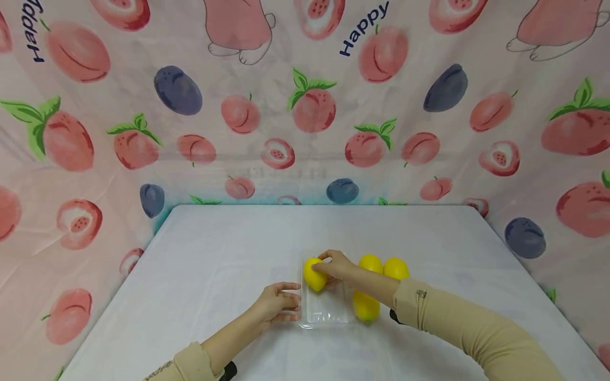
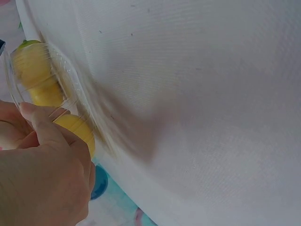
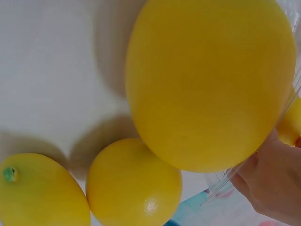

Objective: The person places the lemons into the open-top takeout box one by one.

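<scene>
In the head view a clear plastic tray (image 1: 329, 318) lies on the table. My right hand (image 1: 335, 265) pinches a yellow lemon (image 1: 313, 279) at the tray's far left corner, inside its rim; I cannot tell whether the lemon touches the bottom. My left hand (image 1: 276, 304) is at the tray's left side, its extended fingers touching the edge. The left wrist view shows this hand (image 2: 51, 174) against the clear wall, with yellow fruit behind it. Just right of the tray is a large lemon (image 1: 366, 308), partly hidden by my right forearm.
Two more lemons, one (image 1: 370, 262) behind my right forearm and another (image 1: 395, 268) beside it, sit right of the tray. A white cloth covers the table (image 1: 229, 238). Fruit-printed fabric (image 1: 276, 121) hangs around its back and sides.
</scene>
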Demonstrator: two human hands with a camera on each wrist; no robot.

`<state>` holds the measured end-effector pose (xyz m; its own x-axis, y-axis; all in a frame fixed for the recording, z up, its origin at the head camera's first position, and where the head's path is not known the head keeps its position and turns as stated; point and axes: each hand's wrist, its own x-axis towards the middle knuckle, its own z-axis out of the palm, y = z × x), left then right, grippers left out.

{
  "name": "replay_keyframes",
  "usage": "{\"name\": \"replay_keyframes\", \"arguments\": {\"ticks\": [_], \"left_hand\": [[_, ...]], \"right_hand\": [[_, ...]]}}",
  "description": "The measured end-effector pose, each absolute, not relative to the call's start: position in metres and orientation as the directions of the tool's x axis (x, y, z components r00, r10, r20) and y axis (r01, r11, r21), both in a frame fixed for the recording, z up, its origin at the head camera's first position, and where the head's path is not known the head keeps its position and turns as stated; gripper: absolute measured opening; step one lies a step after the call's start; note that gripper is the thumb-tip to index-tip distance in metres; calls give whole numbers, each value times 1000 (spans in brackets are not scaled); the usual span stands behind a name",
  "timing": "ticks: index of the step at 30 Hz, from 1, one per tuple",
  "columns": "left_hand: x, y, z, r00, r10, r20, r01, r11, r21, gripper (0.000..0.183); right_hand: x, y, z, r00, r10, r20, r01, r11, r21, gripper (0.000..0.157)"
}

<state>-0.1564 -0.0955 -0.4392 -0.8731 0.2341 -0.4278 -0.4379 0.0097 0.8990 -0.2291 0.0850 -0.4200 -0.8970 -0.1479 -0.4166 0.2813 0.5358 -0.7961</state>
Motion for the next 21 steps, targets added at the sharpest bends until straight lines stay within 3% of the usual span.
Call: {"name": "replay_keyframes", "arguments": {"ticks": [21], "left_hand": [[-157,-95,-442,-873,217,-436,-444,16,896,42]], "right_hand": [[-225,89,-417,-916,-152,-372,261,477,-839,39]]}}
